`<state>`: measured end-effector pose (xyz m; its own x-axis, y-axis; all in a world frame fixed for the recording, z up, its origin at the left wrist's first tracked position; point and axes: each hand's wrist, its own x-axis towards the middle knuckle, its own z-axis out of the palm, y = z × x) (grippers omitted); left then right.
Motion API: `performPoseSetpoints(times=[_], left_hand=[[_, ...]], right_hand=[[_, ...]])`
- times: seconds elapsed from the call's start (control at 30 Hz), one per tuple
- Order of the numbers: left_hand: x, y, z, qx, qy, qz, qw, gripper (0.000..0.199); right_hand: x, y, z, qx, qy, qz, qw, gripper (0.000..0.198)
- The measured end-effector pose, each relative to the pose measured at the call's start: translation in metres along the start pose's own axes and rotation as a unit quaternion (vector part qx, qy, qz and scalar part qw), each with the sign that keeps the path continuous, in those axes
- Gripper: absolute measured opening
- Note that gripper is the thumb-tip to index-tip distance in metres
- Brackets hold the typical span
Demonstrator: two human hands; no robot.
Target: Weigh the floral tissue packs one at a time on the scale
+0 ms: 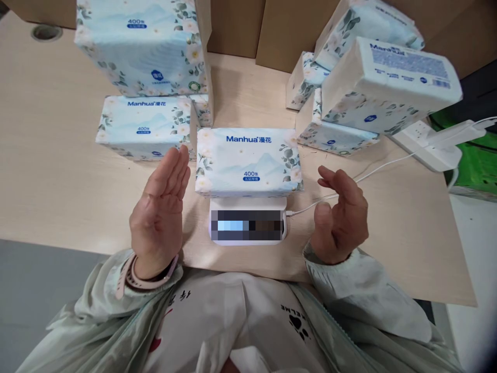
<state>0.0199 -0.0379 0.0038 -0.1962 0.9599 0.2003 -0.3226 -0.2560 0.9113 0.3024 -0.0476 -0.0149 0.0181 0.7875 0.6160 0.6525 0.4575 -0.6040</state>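
A tissue pack (248, 160) with blue print and flowers rests on a small white device (248, 205) in front of me, likely touching its top. The front panel of the device is blurred out. To the left of that pack is my left hand (161, 207), upright with straight fingers held together, palm turned inward and holding nothing. My right hand (341, 215) is raised to the right of the device, fingers half curled and thumb apart, with nothing in it. Neither hand touches the pack.
Stacked tissue packs (135, 46) stand at the back left, and more packs (392, 83) are piled at the back right. A white cable (373, 171) runs from the device to a power strip (423, 140). Cardboard boxes (233, 26) line the back edge of the table (58, 181).
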Motion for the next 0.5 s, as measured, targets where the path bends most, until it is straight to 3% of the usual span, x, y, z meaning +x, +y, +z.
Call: performPoseSetpoints(times=[0.5], left_hand=[[-0.0006,0.0057,-0.001,0.03,0.024,-0.023,0.999,0.045]], right_hand=[[0.0022,0.0026,0.0031,-0.009,0.027,-0.051,0.998,0.067]])
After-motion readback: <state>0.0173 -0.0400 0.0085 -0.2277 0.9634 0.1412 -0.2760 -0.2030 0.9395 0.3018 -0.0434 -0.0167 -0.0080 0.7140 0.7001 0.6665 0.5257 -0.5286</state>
